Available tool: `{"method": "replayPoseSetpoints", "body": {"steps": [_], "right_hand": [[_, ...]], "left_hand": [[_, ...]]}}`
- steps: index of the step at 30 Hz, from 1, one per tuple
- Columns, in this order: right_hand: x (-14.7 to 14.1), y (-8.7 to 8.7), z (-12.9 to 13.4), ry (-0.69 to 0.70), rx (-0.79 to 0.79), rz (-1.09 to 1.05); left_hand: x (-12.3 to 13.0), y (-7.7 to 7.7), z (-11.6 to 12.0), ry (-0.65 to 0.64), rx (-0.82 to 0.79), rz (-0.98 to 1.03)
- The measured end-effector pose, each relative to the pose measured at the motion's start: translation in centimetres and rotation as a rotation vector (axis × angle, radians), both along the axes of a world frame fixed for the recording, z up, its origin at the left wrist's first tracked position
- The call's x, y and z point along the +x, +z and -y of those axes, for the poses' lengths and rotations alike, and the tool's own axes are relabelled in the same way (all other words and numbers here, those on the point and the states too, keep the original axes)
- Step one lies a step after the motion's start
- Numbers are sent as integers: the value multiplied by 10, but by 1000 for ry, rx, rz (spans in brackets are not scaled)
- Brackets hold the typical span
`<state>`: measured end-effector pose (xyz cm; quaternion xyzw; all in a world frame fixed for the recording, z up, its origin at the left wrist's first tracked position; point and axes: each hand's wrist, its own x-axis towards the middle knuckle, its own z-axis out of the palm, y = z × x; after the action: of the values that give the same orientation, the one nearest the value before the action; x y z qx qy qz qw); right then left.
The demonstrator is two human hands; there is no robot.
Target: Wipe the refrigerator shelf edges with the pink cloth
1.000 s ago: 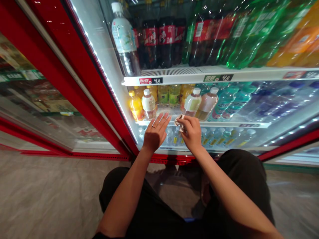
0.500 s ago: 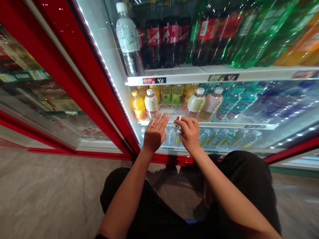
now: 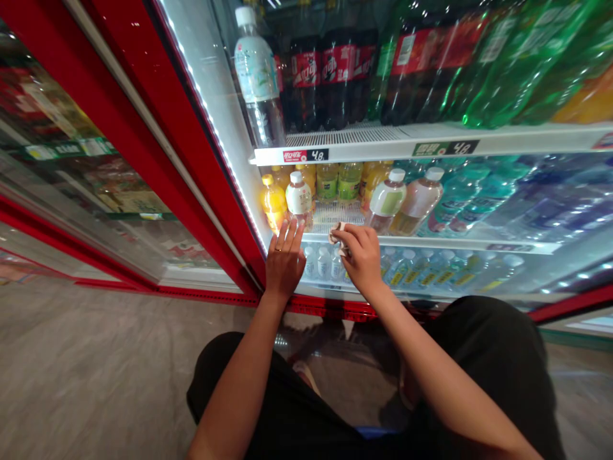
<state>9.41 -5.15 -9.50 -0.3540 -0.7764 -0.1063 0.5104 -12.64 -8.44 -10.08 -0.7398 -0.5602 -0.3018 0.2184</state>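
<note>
My left hand (image 3: 285, 267) lies flat with its fingers stretched out, a ring on one of them, apparently against the glass door (image 3: 330, 217) of a drinks cooler. Between the fingers of my right hand (image 3: 363, 257) is a crumpled whitish cloth (image 3: 336, 234), pressed to the glass; whether it is fabric or paper I cannot tell. Behind the left fingertips stand a yellow juice bottle (image 3: 274, 201) and a white-capped bottle (image 3: 299, 193). To the right of the cloth a bottle with a pale green label (image 3: 387, 199) leans on the same shelf.
Large cola bottles (image 3: 338, 76) and green bottles (image 3: 520, 70) fill the upper shelf (image 3: 373, 148). Small water bottles (image 3: 421, 268) line the bottom. A red door frame (image 3: 158, 160) slants along the left. My bent knees (image 3: 493, 358) are close to the cooler above the grey floor (image 3: 119, 370).
My left hand has slid left and slightly down, away from my right hand. The right hand keeps the crumpled cloth and has barely shifted. The view has moved a little.
</note>
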Motion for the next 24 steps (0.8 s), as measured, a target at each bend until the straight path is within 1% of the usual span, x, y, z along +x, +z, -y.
{"method": "replayPoseSetpoints", "body": {"steps": [3,7,11,15,18,21,24], "right_hand": [[-8,-4,-1,11,11,81],[-7,-9,1,-2,47,39],[-12,-4,1,-8,48,-41],[-21,0,-1,41,55,29],[-18,-1,-1,72,57,76],[-10,-3,0,79,29,48],[-11,-1,1,70,7,9]], "left_hand": [[-7,-6,4,20,42,-3],[-13,-10,9,29,43,0],[-18,-12,12,30,28,-25],[-20,-15,12,46,-4,-43],[-19,-17,11,60,-12,-55],[-17,-18,10,62,-11,-67],[-16,-19,10,62,-30,-67]]}}
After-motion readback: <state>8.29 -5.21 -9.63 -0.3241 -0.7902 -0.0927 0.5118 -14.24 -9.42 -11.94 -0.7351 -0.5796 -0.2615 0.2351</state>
